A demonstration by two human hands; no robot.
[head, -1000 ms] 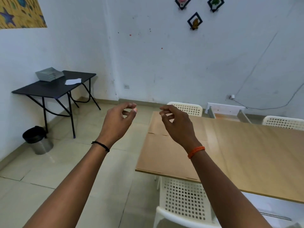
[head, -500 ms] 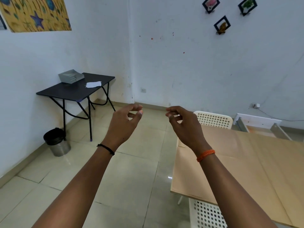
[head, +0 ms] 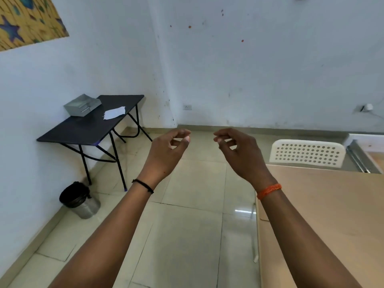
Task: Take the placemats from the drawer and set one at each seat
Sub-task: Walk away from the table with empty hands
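My left hand [head: 166, 151] and my right hand [head: 239, 151] are raised side by side over the tiled floor, fingers loosely curled, holding nothing. A small grey drawer unit [head: 82, 105] sits on the black folding table [head: 83, 127] against the left wall, well beyond both hands. Next to it lies a white sheet [head: 114, 112]. The light wooden dining table [head: 332, 204] fills the right side, under my right forearm. A white perforated chair [head: 307, 153] stands at its far end. No placemat is identifiable.
A metal bin with a black liner [head: 80, 200] stands by the left wall near the black table's legs. A white open frame with metal rails [head: 365, 142] lies on the floor at the right edge. Tiled floor stretches between me and the black table.
The view has swung left: the dining table slid toward the right edge and the black table came closer to the middle. Both hands keep the same loosely curled pose.
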